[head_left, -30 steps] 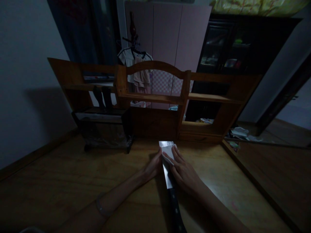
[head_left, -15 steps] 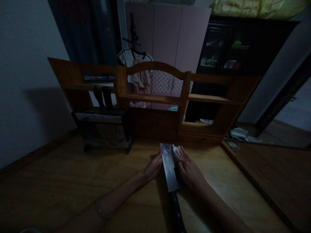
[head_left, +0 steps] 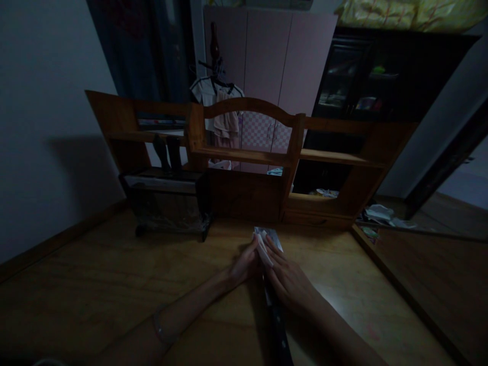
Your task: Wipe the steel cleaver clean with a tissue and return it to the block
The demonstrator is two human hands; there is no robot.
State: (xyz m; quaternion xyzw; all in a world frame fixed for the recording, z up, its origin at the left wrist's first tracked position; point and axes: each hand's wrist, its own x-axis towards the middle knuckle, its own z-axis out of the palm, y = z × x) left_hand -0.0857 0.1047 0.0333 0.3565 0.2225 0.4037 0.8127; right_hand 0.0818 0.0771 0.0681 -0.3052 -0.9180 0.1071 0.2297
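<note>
A cleaver lies in front of me, its broad metal blade pointing away and its black riveted handle toward me. My left hand grips the blade's left edge near the far end. Pressed over the blade is my right hand, holding a folded white tissue flat against the metal. Most of the blade is hidden under this hand. To the left stands a knife block with two dark-handled knives in it.
The wooden tabletop has a low wooden shelf unit along its back. A wall rises on the left. Beyond are a pink wardrobe, hanging clothes and a dark cabinet.
My right hand has slid leftward with the tissue, from the blade's right side across to its left edge, and now covers most of the metal. The left hand keeps its hold.
</note>
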